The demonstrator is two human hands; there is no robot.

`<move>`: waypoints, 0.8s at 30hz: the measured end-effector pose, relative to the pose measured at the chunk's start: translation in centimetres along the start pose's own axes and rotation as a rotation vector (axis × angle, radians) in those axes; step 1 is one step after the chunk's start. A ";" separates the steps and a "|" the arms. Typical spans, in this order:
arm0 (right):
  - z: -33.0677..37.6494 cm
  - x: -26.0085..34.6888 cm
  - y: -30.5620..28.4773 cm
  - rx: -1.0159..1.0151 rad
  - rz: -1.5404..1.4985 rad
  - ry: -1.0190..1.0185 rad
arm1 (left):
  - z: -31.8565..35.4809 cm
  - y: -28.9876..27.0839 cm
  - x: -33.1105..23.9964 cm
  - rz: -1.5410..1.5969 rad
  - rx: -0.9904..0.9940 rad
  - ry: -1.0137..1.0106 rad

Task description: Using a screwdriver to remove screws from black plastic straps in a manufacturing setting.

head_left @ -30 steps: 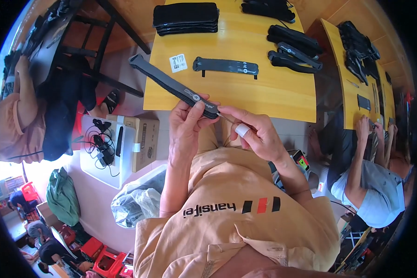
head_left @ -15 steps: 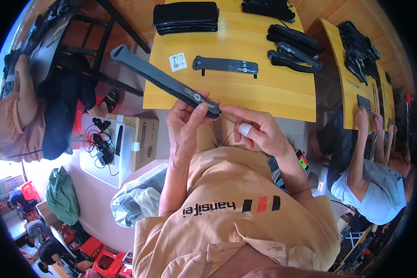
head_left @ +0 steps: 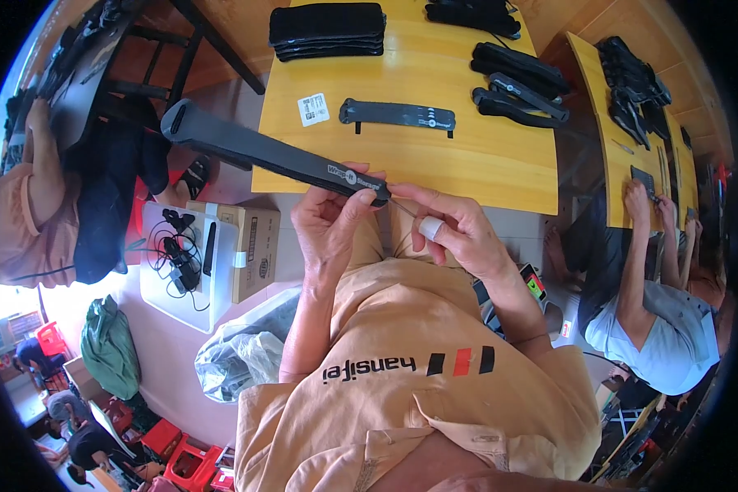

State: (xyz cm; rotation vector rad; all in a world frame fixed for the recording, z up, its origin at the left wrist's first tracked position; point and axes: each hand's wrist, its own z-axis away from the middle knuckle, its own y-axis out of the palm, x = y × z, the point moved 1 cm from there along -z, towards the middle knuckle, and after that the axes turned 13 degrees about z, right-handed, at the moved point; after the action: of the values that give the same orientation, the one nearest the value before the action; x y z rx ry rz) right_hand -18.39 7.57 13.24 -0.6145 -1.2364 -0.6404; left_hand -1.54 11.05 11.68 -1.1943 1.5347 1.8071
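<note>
My left hand [head_left: 330, 223] grips the near end of a long black strap [head_left: 254, 151] that sticks out up and to the left, off the edge of the yellow table [head_left: 435, 160]. My right hand [head_left: 449, 226], with a white tape band on one finger, pinches at the strap's near tip, holding what looks like a thin thread or needle. A second black strap [head_left: 398, 116] lies flat on the table beyond my hands, next to a small white label card [head_left: 312, 108].
Stacks of black straps [head_left: 328, 30] sit at the table's far side, more black straps [head_left: 517, 82] at right. A seated person [head_left: 648, 312] works at a second yellow table on the right; another person [head_left: 16, 213] sits left. A cardboard box [head_left: 254, 246] and a plastic bag [head_left: 238, 361] stand on the floor.
The strap's far end has swung further up and left. My right hand has closed in on the strap's near tip.
</note>
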 end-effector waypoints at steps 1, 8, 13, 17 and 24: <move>0.1 0.0 0.1 0.000 0.001 0.000 | 0.0 0.0 0.0 0.001 0.000 0.001; 0.1 0.3 0.9 -0.200 0.502 -0.344 | -0.3 -0.1 0.2 -0.059 -0.028 -0.012; 0.0 0.4 0.8 -0.182 0.620 -0.304 | -0.2 -0.2 0.6 -0.055 -0.033 0.008; -0.5 -0.5 0.9 -0.145 0.460 -0.258 | -0.1 0.1 0.6 -0.081 -0.059 0.014; -1.1 -1.1 0.9 -0.044 0.121 -0.088 | -0.7 -0.7 1.2 -0.059 -0.048 -0.028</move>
State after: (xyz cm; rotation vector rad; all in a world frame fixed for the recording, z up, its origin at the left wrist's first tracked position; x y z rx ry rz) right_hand -17.23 7.46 11.89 -0.7554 -1.2594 -0.5447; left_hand -1.38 10.36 10.36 -1.2187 1.4334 1.8241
